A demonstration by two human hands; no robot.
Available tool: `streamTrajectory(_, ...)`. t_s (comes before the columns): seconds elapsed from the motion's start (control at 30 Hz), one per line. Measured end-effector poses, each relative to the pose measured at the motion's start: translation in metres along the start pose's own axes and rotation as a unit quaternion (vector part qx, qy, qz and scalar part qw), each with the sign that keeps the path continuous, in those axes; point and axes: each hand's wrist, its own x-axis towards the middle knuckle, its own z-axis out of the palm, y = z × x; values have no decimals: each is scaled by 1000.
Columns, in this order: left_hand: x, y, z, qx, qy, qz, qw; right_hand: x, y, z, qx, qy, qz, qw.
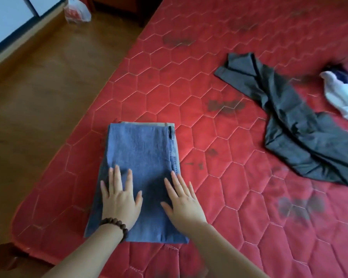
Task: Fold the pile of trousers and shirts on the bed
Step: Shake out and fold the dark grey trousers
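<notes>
Folded blue jeans (141, 151) lie near the left edge of the red quilted mattress (219, 127), on top of a folded beige garment (147, 123) whose edge shows at the far side. My left hand (120, 197), with a bead bracelet on the wrist, presses flat on the near part of the jeans. My right hand (182, 199) presses flat beside it, on the jeans' right edge. Dark grey trousers (289, 121) lie crumpled and unfolded to the right. A white garment (342, 95) with something purple lies at the far right edge.
Wooden floor (44, 93) runs along the bed's left side. A white plastic bag (76, 12) stands on the floor at the top. A dark wooden piece of furniture (127, 7) stands beyond the bed's head. A rounded wooden post (2, 255) shows at bottom left.
</notes>
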Motion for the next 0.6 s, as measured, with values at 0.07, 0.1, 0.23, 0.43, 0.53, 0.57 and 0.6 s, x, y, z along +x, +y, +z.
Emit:
streamTrajectory(0.07, -4, 39, 1, -18, 2, 49, 999, -21, 30, -11, 18, 17, 31, 999)
streamTrajectory(0.1, -5, 61, 3, -26, -9, 66, 997, -32, 48, -16, 24, 22, 50, 998)
streamTrajectory(0.23, -6, 157, 25, -57, -50, 119, 990, -83, 133, -36, 25, 50, 109, 992)
streamTrajectory(0.43, 2, 291, 69, -50, -77, 205, 974, -146, 273, -64, -6, 107, 208, 972)
streamTrajectory(0.53, 22, 343, 83, -52, -68, 232, 969, -151, 336, -82, -24, 110, 242, 964)
streamTrajectory(0.57, 30, 359, 85, -55, -65, 238, 968, -149, 356, -89, -33, 115, 248, 961)
streamTrajectory(0.6, 40, 374, 87, -55, -60, 245, 966, -146, 375, -96, -45, 123, 254, 958)
